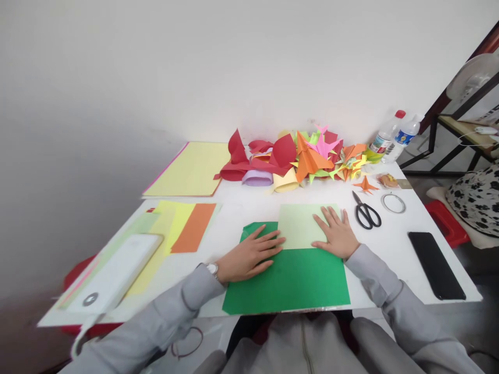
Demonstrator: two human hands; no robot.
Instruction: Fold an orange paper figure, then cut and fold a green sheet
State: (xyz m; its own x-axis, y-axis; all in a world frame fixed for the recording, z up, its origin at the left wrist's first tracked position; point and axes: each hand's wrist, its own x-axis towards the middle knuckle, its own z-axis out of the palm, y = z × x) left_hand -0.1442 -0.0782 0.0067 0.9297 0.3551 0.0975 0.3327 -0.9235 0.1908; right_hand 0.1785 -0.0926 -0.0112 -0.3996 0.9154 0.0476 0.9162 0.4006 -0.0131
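Note:
A pale green sheet of paper (pixel 298 228) lies over the upper part of a dark green sheet (pixel 288 280) at the table's front edge. My left hand (pixel 251 254) rests flat on the dark green sheet, its fingertips at the left edge of the pale one. With fingers spread, my right hand (pixel 335 234) presses on the right side of the pale green sheet. Neither hand grips anything. Just right of my right hand lie black-handled scissors (pixel 366 212), blades pointing away from me.
Folded paper shapes (pixel 312 156) are heaped at the back, beside two bottles (pixel 401 137). A tape roll (pixel 393 203) and black phone (pixel 436 265) lie right. A white device (pixel 120 270) sits on coloured papers at left, near an orange strip (pixel 194 227) and yellow sheets (pixel 187 169).

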